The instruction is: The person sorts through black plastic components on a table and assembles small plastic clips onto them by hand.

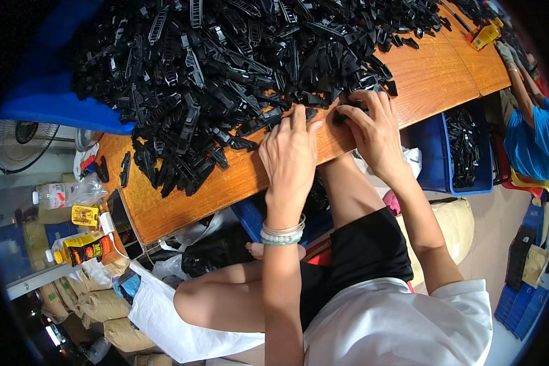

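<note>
A large heap of black plastic parts (189, 79) covers the far side of the wooden table (183, 213). At the heap's near edge, my left hand (291, 152) lies palm down with its fingers stretched out. Its index fingertip is close to a small black piece (311, 114), and no part shows in its grasp. Just to the right, my right hand (375, 131) is curled, thumb and fingers closed around a small black plastic part (339, 117). The fingers partly hide that part, so its full shape does not show.
Below the table at right stands a blue crate (430, 158) of black parts. A co-worker in a blue shirt (534, 137) reaches onto the table's far right, near a yellow bottle (485, 34). At left are a fan (24, 143), another bottle (82, 247) and a blue bin (67, 113).
</note>
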Action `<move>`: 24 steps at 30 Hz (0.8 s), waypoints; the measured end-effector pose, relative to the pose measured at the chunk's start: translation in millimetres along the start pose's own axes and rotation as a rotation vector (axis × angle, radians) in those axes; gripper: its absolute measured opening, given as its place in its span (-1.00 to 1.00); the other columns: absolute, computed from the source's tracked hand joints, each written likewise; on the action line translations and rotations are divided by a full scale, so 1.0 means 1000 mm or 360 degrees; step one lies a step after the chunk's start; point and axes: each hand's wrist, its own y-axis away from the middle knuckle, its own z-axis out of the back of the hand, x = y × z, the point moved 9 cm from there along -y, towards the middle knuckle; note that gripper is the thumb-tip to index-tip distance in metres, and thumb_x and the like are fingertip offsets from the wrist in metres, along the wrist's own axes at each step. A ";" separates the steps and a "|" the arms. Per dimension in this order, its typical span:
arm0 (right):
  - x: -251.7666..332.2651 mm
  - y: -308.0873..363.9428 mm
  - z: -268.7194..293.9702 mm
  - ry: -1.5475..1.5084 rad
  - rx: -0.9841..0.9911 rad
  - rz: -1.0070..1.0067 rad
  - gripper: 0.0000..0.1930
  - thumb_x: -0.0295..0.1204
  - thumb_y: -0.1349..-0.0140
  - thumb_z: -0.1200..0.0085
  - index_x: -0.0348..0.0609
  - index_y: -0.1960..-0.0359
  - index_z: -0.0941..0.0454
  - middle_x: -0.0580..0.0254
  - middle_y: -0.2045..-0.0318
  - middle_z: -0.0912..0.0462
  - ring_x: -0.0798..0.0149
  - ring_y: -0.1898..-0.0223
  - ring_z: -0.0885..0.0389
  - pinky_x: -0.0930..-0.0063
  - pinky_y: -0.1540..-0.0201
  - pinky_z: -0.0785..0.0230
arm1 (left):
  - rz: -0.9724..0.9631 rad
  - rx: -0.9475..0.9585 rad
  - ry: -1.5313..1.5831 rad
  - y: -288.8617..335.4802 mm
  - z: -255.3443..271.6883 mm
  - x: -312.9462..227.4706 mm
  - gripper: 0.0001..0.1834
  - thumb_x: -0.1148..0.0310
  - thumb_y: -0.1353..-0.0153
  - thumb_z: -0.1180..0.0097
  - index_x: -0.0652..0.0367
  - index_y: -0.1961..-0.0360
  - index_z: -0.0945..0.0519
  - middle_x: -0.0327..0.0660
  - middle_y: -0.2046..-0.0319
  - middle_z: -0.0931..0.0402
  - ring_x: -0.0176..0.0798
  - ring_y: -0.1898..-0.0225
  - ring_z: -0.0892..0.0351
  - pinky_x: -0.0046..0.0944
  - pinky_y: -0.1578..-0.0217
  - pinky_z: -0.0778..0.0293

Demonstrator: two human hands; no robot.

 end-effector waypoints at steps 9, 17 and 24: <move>0.001 0.002 -0.014 -0.1114 0.0243 -0.0464 -0.74 -0.65 -0.01 -0.20 -0.27 0.21 -0.56 0.15 0.25 -0.53 0.08 0.24 -0.55 0.32 0.17 -0.41 | 0.0006 0.0024 -0.0034 0.047 0.025 0.006 -0.79 0.49 -0.19 -0.09 0.25 0.13 -0.50 -0.01 0.26 -0.47 0.07 0.19 -0.46 -0.03 0.17 -0.38; 0.023 0.000 -0.038 -0.1217 0.0452 -0.0092 -0.69 -0.52 0.04 -0.26 -0.27 0.20 -0.60 0.08 0.28 -0.56 0.10 0.13 -0.52 0.28 0.00 -0.34 | 0.0043 -0.0047 0.0436 0.047 0.038 0.030 -0.80 0.64 -0.01 -0.19 0.35 0.28 -0.61 -0.09 0.32 -0.51 -0.06 0.19 -0.47 -0.16 0.11 -0.39; 0.008 0.004 -0.028 -0.1157 0.0633 -0.0302 -0.71 -0.55 0.07 -0.29 -0.31 0.24 -0.63 0.16 0.33 -0.57 0.19 0.22 -0.53 0.38 0.09 -0.37 | 0.0105 -0.0028 0.0602 0.048 0.037 0.039 -0.78 0.68 0.03 -0.21 0.37 0.27 -0.63 -0.12 0.33 -0.51 -0.10 0.22 -0.47 -0.21 0.15 -0.40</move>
